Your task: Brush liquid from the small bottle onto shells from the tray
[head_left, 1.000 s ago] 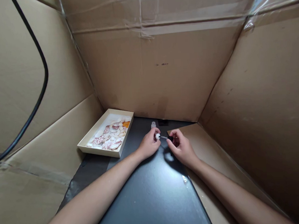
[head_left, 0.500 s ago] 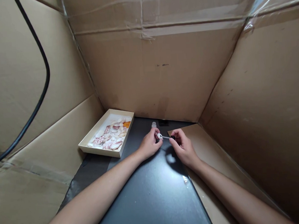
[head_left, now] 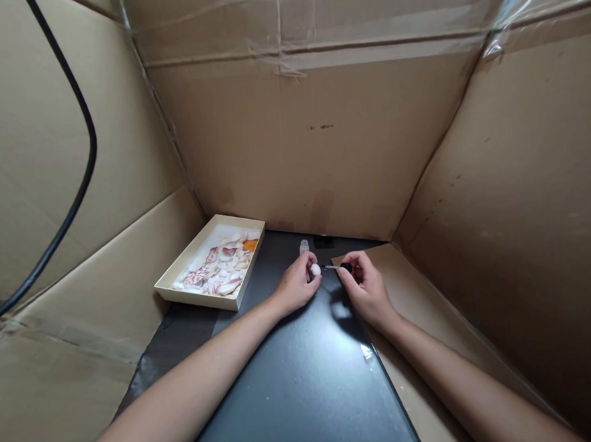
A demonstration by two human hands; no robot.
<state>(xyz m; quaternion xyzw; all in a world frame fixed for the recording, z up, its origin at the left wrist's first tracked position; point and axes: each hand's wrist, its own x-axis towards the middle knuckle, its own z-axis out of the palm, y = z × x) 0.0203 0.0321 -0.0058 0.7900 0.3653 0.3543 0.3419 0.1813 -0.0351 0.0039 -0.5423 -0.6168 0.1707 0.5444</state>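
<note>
My left hand is closed, pinching a small white rounded piece that looks like a shell, between thumb and fingers. To its right, my right hand grips an applicator by its black cap. The applicator's thin pale stem points left at the white piece, with a small gap between them. Just beyond my left hand stands a small clear bottle with no cap on it.
A shallow cream box of assorted shells lies on the dark tabletop at left. A flat cardboard sheet covers the right side. Cardboard walls close in the back and sides. A black cable hangs at left.
My right hand has shifted slightly right, and the applicator tip has come away from the white piece. The white piece has turned in my left hand and now shows a smooth round side.
</note>
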